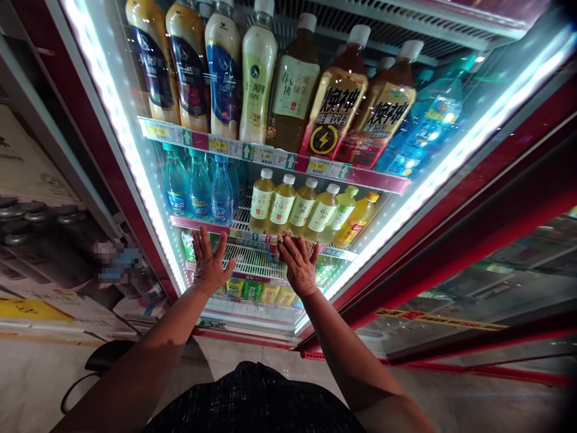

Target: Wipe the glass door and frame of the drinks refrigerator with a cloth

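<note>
My left hand (210,267) is open, palm forward and fingers spread, in front of the price strip (198,224) below the blue bottles (201,189). Whether it touches anything there is unclear. Under the fingers of my right hand (300,270) is a crumpled brownish cloth (282,242), partly covered by the hand. That hand and cloth are in front of the shelf edge below a row of pale-labelled tea bottles (300,207). Both arms reach forward into the lit front of a drinks cooler (135,180).
Large drink bottles (259,78) line the upper shelf. Small colourful packets (252,290) lie on a low shelf. Bright light strips (451,162) run along both sides. Dark bottles (63,240) stand at left, and a red-framed glass door (451,276) is at right.
</note>
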A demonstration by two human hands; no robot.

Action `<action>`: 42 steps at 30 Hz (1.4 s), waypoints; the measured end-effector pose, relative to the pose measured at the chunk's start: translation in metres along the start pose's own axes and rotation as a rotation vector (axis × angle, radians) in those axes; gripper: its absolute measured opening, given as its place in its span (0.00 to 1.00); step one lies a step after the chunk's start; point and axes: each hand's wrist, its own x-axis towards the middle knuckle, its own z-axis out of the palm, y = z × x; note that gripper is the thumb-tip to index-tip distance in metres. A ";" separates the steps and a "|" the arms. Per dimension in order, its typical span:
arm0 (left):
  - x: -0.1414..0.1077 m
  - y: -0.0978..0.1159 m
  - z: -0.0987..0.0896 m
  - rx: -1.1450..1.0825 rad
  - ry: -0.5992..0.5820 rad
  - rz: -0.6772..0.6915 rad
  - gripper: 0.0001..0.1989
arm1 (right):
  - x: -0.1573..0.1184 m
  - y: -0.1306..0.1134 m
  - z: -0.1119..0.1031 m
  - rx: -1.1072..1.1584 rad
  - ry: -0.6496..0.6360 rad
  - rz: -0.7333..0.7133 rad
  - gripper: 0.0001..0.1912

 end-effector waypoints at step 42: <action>0.009 0.052 0.018 -0.022 -0.035 0.101 0.51 | -0.054 0.081 -0.034 -0.151 0.140 0.247 0.32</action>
